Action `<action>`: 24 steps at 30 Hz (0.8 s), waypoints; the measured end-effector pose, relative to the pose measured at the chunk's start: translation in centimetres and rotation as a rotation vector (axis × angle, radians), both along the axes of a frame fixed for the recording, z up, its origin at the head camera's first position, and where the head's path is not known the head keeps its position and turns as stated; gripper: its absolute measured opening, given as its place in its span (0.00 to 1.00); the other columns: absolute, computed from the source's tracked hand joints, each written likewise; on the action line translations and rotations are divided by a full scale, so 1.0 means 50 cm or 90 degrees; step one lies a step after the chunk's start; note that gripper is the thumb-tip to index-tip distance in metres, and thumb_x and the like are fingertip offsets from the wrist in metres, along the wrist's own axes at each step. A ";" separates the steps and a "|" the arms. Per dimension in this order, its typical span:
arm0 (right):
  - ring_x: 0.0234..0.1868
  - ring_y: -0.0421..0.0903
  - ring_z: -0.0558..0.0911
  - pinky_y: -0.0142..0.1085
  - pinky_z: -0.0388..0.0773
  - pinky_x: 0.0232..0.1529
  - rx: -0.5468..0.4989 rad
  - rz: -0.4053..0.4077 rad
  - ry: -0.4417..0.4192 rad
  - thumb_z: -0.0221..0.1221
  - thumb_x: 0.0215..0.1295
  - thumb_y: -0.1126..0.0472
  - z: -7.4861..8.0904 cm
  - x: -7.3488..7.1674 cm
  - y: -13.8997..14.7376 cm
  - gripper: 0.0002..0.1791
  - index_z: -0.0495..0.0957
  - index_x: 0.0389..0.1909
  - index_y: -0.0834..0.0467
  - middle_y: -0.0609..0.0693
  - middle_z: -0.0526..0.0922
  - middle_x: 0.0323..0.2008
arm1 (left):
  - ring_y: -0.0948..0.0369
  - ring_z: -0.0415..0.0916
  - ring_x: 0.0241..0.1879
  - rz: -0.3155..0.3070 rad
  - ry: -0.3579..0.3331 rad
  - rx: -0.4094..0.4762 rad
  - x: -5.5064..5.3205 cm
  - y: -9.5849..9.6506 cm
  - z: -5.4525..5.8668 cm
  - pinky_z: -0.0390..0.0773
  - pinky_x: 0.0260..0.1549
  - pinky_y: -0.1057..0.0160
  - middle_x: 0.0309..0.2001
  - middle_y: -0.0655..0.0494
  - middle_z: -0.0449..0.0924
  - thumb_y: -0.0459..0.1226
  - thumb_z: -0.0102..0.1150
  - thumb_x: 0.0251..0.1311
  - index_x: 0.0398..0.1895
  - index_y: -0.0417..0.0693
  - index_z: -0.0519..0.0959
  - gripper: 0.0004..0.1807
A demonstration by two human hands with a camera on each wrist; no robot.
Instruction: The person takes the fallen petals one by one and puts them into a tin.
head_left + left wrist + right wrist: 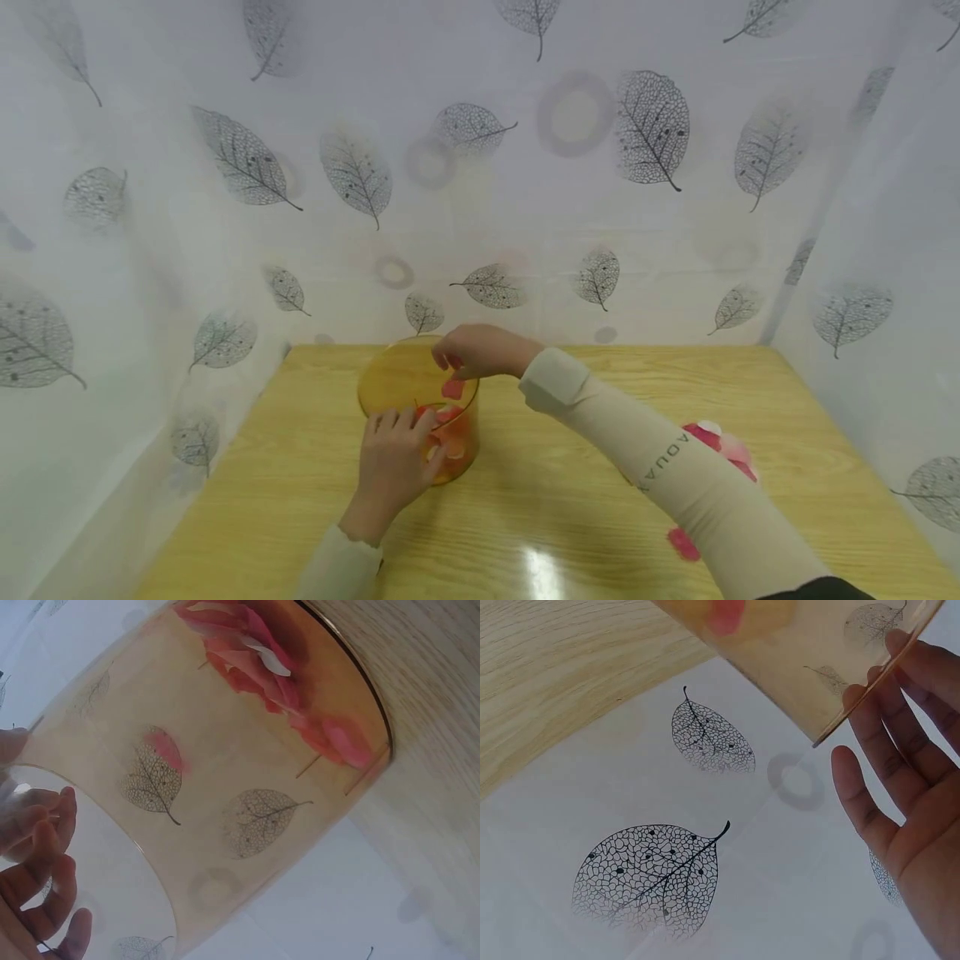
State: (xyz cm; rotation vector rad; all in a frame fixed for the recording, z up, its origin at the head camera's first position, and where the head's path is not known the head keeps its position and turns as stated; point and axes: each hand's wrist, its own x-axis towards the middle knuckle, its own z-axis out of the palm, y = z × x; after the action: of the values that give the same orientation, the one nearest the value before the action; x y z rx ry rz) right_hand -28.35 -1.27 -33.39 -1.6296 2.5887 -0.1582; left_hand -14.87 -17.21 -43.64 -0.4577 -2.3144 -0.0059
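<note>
A clear amber vase (pixel 405 367) with a thin rim stands on the table, pink and red petals (pixel 262 652) gathered in its bottom. My left hand (pixel 393 458) holds the vase at its near left side, fingers at the rim and thumb along the wall. Over the mouth on the far right is my right hand (pixel 483 350), its fingers loosely bent and apart at the rim (pixel 911 742). Just below those fingers, a single pink petal (pixel 453 388) shows against the inside of the vase; in the left wrist view this petal (pixel 166 750) is blurred, well above the others.
Pink, red and white petals (pixel 735 450) lie on the wood-grain table (pixel 570 483) at the right, partly covered by my right sleeve (pixel 660 450). Another pink petal (pixel 682 543) lies nearer. Leaf-printed white sheeting (pixel 510 208) rises behind the table and on both sides.
</note>
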 end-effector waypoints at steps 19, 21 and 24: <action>0.29 0.42 0.76 0.34 0.73 0.33 -0.065 -0.103 0.028 0.65 0.55 0.62 -0.009 0.006 0.278 0.08 0.76 0.34 0.56 0.45 0.77 0.27 | 0.54 0.73 0.28 -0.008 0.023 -0.001 -0.003 0.000 -0.001 0.73 0.34 0.53 0.26 0.54 0.77 0.50 0.71 0.36 0.33 0.53 0.77 0.21; 0.28 0.41 0.75 0.33 0.73 0.32 -0.047 -0.126 0.028 0.65 0.54 0.62 -0.026 0.005 0.317 0.08 0.76 0.33 0.55 0.45 0.77 0.26 | 0.53 0.73 0.28 -0.010 0.023 0.002 -0.003 0.000 -0.001 0.72 0.33 0.53 0.27 0.53 0.77 0.50 0.71 0.36 0.33 0.53 0.77 0.21; 0.27 0.39 0.73 0.32 0.72 0.30 -0.025 -0.154 0.024 0.66 0.54 0.63 -0.055 0.002 0.376 0.08 0.76 0.31 0.55 0.44 0.76 0.24 | 0.53 0.72 0.29 -0.013 0.020 0.007 -0.003 0.000 0.000 0.72 0.33 0.53 0.27 0.53 0.77 0.50 0.72 0.36 0.33 0.53 0.78 0.20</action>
State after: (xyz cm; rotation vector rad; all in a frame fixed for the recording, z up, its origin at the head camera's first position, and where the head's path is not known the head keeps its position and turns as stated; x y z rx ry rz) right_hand -28.23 17.53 -36.12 -1.3382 2.8217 -0.1958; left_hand -15.03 -17.21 -43.64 -0.4732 -2.2785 -0.0213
